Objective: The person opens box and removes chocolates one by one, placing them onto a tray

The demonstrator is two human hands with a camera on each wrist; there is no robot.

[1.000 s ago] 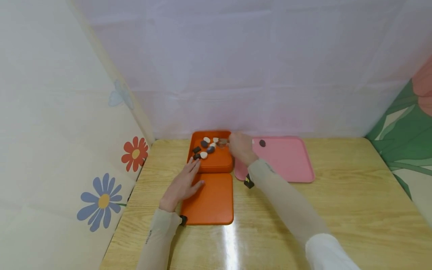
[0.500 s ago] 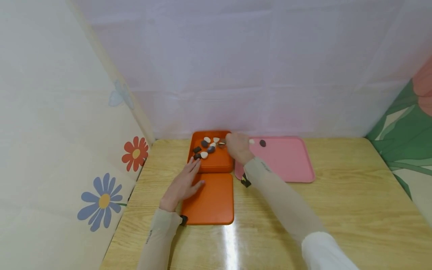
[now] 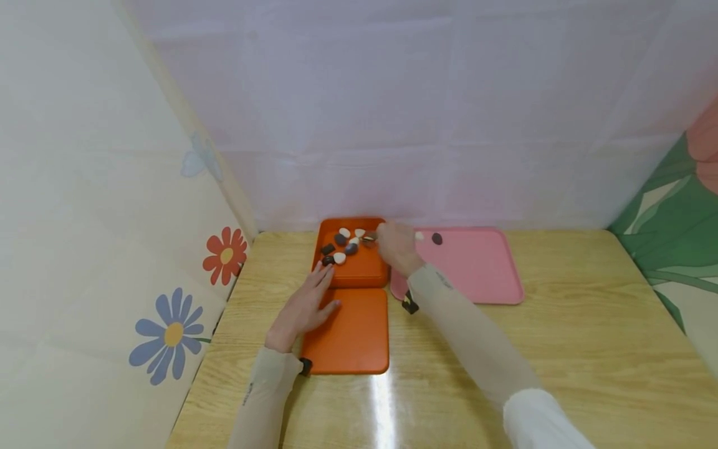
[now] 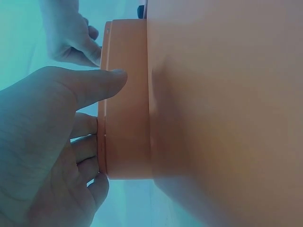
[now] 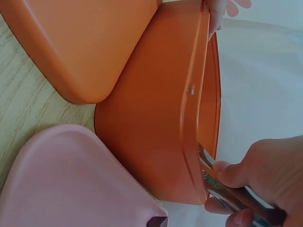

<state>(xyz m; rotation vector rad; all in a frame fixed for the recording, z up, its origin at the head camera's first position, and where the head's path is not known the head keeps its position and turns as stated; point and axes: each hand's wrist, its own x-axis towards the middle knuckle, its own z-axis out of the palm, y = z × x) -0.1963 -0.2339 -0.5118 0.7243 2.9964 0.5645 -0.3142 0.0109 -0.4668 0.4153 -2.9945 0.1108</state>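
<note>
My right hand (image 3: 398, 245) grips metal tongs (image 5: 236, 196) over the right side of an orange box (image 3: 364, 282). The tongs' tips reach inside, near several white and dark stones (image 3: 350, 248); whether they pinch one is too small to tell. At the box's front left, my left hand (image 3: 301, 313) touches the rim with extended fingers (image 4: 85, 147), while its thumb lies along the outer wall. On the pink tray (image 3: 471, 268) to the right lie a dark stone (image 3: 437, 238) and a white stone (image 3: 419, 236), the latter close to my right hand.
An orange lid (image 3: 350, 333) lies flat in front of the box. Both box and tray stand on a wooden table (image 3: 578, 324), against a pale cloth backdrop (image 3: 359, 125). Flower-printed cloth (image 3: 174, 333) hangs at the left side.
My right hand has shifted slightly, and the tongs' tips look a little different inside the box. More of the white stone on the tray shows. The left hand stays where it was.
</note>
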